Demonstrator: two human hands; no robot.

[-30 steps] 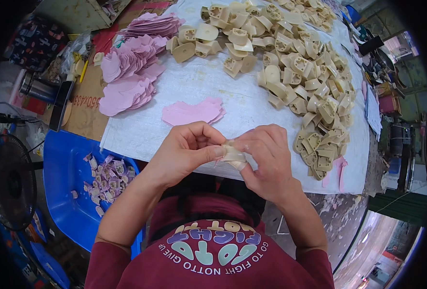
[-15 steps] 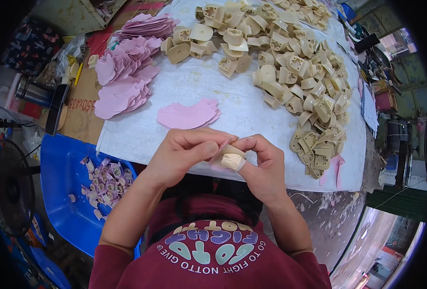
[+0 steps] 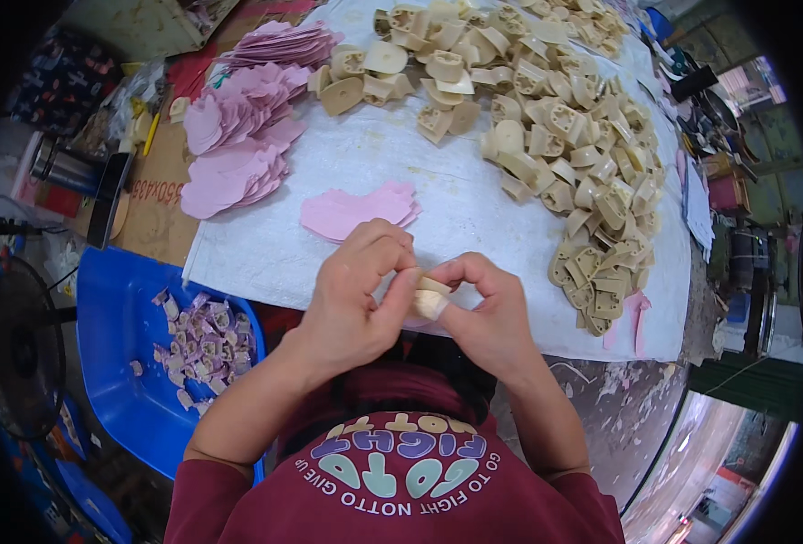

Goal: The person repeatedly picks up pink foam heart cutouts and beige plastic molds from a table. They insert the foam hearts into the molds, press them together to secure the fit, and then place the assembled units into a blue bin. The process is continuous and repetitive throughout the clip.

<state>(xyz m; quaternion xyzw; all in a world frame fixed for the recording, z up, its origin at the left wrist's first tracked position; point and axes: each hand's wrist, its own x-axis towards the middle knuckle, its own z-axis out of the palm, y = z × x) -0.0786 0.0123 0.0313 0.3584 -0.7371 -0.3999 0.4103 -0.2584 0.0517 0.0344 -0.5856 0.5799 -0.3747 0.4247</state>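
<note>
Above my lap, by the table's near edge, a small beige shoe heel point(image 3: 432, 285) is held between my two hands. My right hand point(image 3: 487, 310) grips it from the right with thumb and fingers. A pale cream patch shows at the right thumb tip; whether it is a wrapping or part of the heel is unclear. My left hand point(image 3: 358, 288) is closed, its thumb and curled fingers pressing the heel's left side. A bit of pink sheet point(image 3: 415, 321) shows below the heel, mostly hidden. Just beyond lies a small stack of pink cut pieces point(image 3: 361, 210).
A large heap of beige heels point(image 3: 592, 172) covers the table's far and right parts. Fanned pink stacks point(image 3: 234, 177) lie at the left. A blue tub point(image 3: 116, 363) with several pink-covered heels stands lower left, near a fan point(image 3: 21, 349). A white sheet point(image 3: 501, 249) covers the table.
My left hand has risen and turned, its fingers now curled above the heel. The right hand has shifted slightly left with the heel, and less pink shows between the fingers.
</note>
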